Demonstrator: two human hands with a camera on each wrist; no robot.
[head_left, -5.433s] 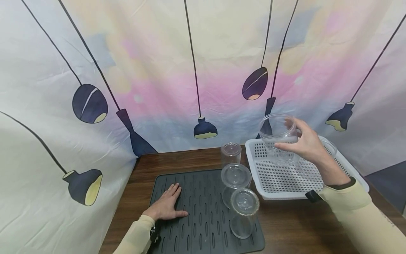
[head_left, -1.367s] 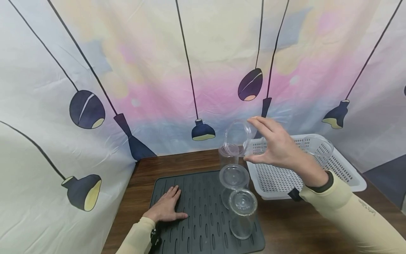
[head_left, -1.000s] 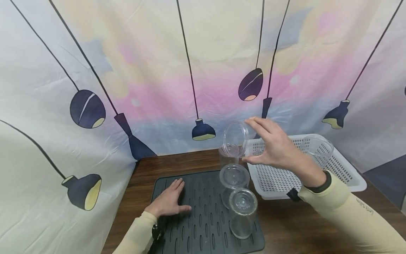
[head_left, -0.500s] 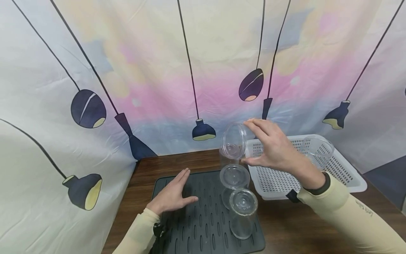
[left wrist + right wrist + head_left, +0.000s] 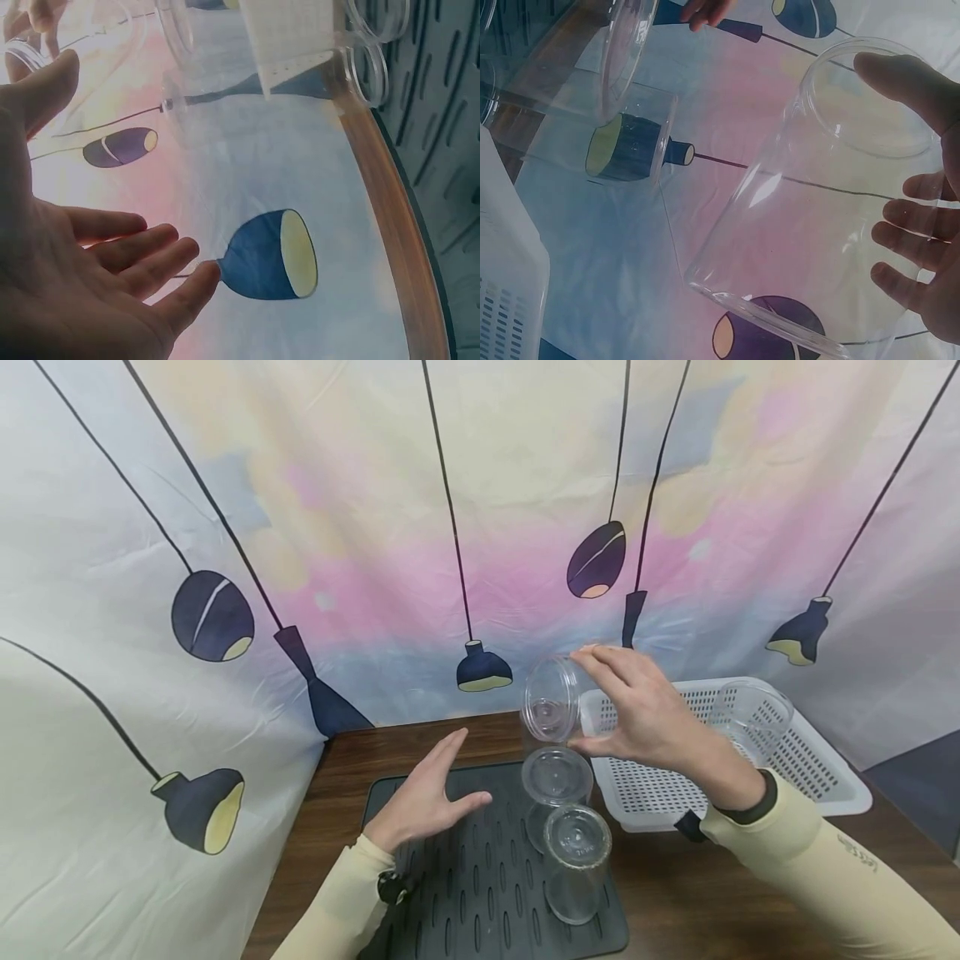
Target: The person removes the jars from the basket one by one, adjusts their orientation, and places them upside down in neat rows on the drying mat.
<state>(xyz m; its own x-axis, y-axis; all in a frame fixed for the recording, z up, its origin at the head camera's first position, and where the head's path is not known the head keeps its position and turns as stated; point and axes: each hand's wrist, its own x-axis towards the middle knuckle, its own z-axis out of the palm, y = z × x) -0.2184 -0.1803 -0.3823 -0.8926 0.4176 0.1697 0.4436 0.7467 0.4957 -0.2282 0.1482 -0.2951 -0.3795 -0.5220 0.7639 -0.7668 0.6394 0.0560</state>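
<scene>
My right hand (image 5: 645,710) holds a clear cup (image 5: 551,697) tipped on its side above the table's back part, its round end towards the left. In the right wrist view, thumb and fingers curl about one end of this cup (image 5: 765,217). My left hand (image 5: 423,797) is raised over the dark drying mat (image 5: 465,893), fingers straight, thumb spread, nothing in it. The left wrist view shows its palm (image 5: 82,300) bare. Upside down along the mat's right side stand a clear glass (image 5: 576,881) and a wider clear cup (image 5: 557,781); another clear glass behind is mostly hidden by the held cup.
On the right of the brown wooden table (image 5: 675,893) sits a white perforated basket (image 5: 652,818) with one clear cup (image 5: 750,718) inside. A fabric backdrop (image 5: 375,568) printed with lamps hangs right behind the table.
Over five seconds the right hand has carried the cup leftwards from above the basket and tipped it sideways; lately it sinks slightly. My left hand has lifted off the mat, moving up and right.
</scene>
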